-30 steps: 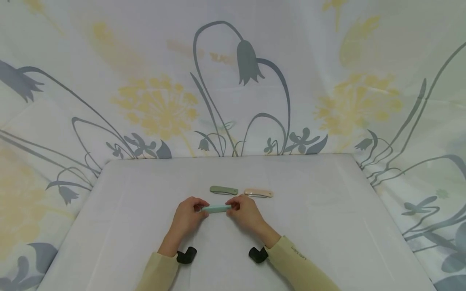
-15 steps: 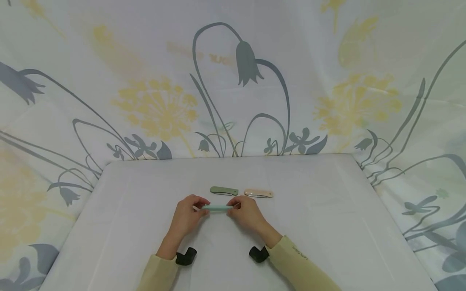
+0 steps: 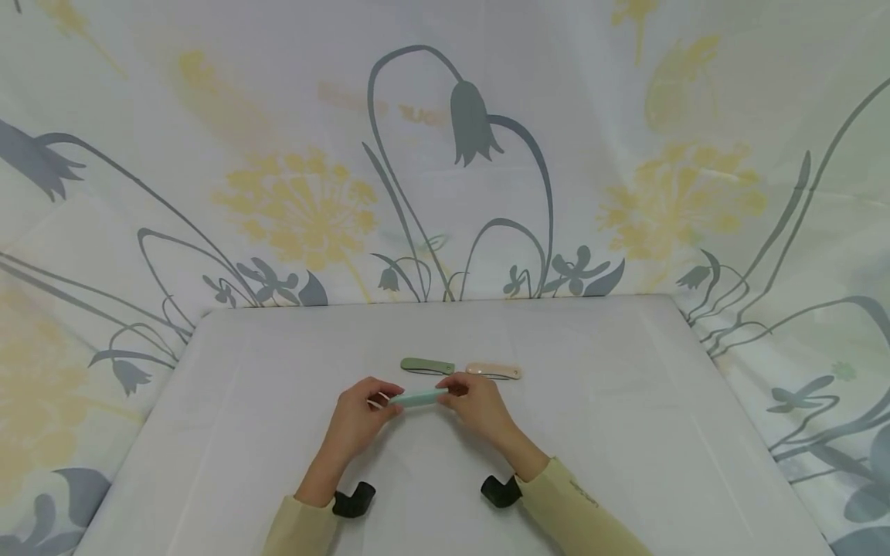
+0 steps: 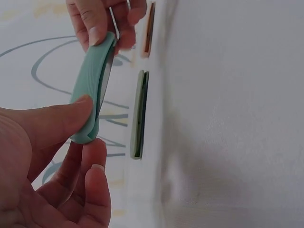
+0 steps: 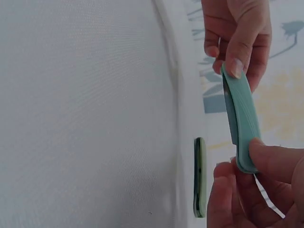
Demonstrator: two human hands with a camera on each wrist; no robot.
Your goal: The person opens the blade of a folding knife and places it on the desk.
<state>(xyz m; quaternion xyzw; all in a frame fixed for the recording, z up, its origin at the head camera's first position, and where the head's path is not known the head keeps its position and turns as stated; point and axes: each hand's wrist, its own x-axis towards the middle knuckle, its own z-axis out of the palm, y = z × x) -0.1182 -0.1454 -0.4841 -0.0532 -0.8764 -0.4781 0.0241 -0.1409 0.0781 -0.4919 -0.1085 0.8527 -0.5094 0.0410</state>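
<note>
The left hand (image 3: 356, 417) has its grip pinched on the mint folding knife (image 3: 419, 398), raised above the table (image 3: 612, 432). A green knife (image 3: 427, 364) lies nearer the far edge; the right hand (image 3: 481, 408) pinches the mint knife's other end, before a peach knife (image 3: 495, 370).

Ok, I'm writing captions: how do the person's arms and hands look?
Left sleeve and right sleeve are pale yellow-green, the right bearing unreadable dark lettering. Each side has a black, bent wrist camera. Left hand and right hand are gloveless.
</note>
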